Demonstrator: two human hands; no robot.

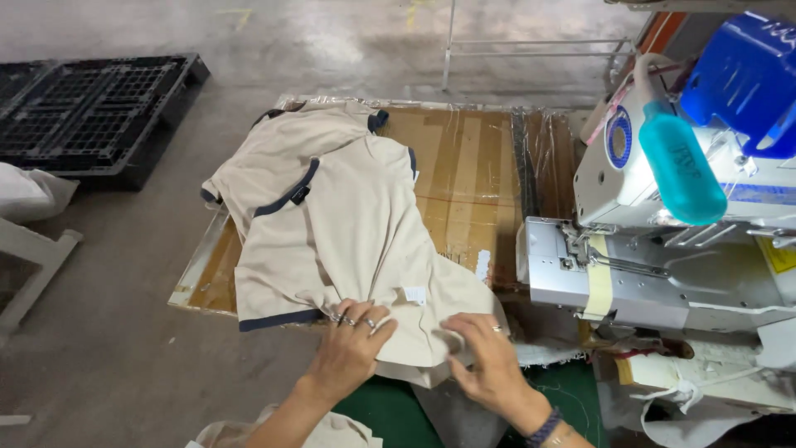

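Note:
A beige shirt with dark blue trim (348, 224) lies spread over a cardboard-covered board (473, 174). More beige garments (290, 141) lie under it toward the far left. My left hand (352, 344), with rings on the fingers, presses on the shirt's near hem. My right hand (489, 357) pinches the beige fabric at the near right corner, close to a small white label (414, 295). A dark beaded bracelet sits on my right wrist.
A white industrial sewing machine (663, 257) stands at the right with a teal spray bottle (680, 166) and a blue plastic part (746, 75) on it. A black plastic pallet (91, 116) lies on the concrete floor at far left. A green mat (390, 411) lies below my hands.

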